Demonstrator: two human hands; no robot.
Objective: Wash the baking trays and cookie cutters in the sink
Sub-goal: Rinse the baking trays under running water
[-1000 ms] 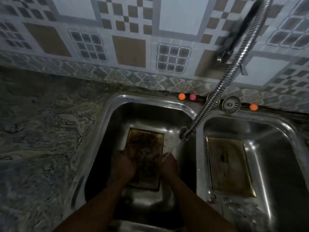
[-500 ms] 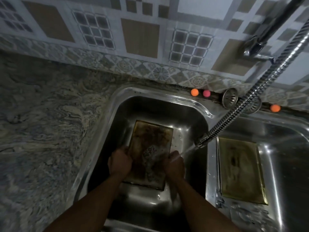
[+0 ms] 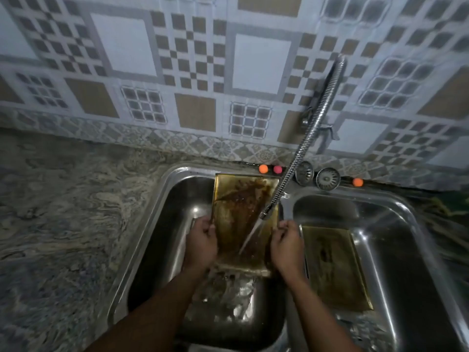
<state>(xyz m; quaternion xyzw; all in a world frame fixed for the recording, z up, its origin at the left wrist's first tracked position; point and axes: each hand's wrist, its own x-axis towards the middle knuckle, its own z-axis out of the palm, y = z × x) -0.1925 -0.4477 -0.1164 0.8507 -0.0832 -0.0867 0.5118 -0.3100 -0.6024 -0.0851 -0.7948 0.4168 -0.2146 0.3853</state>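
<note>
Between left grip (image 3: 203, 240) and right grip (image 3: 286, 246): tray (image 3: 241, 224).

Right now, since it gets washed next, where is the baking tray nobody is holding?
In the head view, the second tray lies in the right basin, just right of the right hand, which grips the other tray under the tap.

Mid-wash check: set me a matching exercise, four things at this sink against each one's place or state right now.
1. grimy rectangular metal baking tray under the stream
2. second grimy metal baking tray
3. small pink ball
4. flexible chrome faucet hose

A. lying in the right basin
B. behind the left basin
C. gripped by left hand and right hand
D. pouring water

Pairs: 1-C, 2-A, 3-B, 4-D
</note>
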